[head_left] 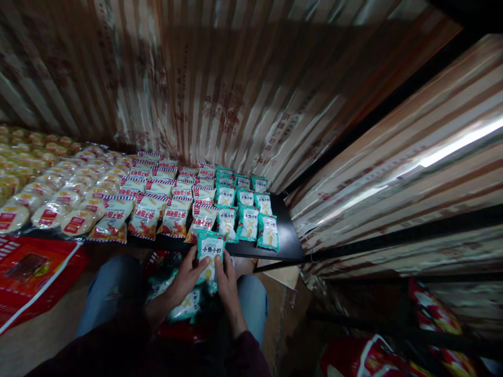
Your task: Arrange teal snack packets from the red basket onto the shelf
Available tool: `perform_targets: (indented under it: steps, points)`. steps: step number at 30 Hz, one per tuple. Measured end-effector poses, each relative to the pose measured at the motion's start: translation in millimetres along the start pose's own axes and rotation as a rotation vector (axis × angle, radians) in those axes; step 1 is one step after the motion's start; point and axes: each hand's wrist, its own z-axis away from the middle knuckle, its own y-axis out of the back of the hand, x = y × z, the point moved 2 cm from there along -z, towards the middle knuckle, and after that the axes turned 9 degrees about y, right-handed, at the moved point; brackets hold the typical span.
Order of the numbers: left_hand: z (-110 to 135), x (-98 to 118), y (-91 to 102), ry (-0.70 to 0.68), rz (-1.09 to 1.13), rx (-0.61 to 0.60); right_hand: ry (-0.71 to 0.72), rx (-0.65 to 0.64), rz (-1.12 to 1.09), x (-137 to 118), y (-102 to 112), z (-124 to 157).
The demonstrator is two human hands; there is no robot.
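Observation:
Between my knees, just in front of the shelf edge, a teal-and-white snack bag (210, 254) is held upright. My left hand (192, 272) grips its left side, and my right hand (227, 277) closes on its right side, thumbs on the front. Beneath my hands, more teal snack bags (188, 306) lie loose in a red container, partly hidden by my arms. On the black shelf (288, 230) beyond stand rows of matching teal bags (248, 222). To their left are rows of red, white and blue striped snack bags (146, 214).
Clear-wrapped round crackers (51, 212) fill the shelf's left part, with yellow packs (11, 162) farther left. A red basket (35, 277) stands at lower left. Corrugated, plastic-covered walls (228, 89) rise behind and right. Red packages (365, 356) lie at lower right beside dark bars.

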Motion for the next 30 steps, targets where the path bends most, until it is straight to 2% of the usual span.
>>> perform_targets:
  steps: [7,15,17,21,26,30]
  points:
    - [-16.9,8.5,-9.5,-0.053,-0.010,-0.008,0.031,0.067,0.048,0.1,4.4,-15.3]
    - [-20.5,1.6,-19.4,0.003,-0.024,0.020,0.065,0.032,0.099,12.7,20.6,-22.2]
    - [-20.8,0.6,-17.9,0.001,-0.027,0.026,0.118,0.096,0.160,16.2,23.2,-25.5]
    - [-25.9,2.7,-15.0,-0.041,-0.039,0.049,0.331,0.245,0.334,17.5,26.4,-39.4]
    - [-38.6,5.5,-11.1,-0.104,-0.092,0.082,0.428,0.175,0.518,19.8,24.9,-64.6]
    - [-44.0,7.6,-6.5,-0.099,-0.118,0.106,0.479,0.092,0.624,26.4,19.5,-80.7]
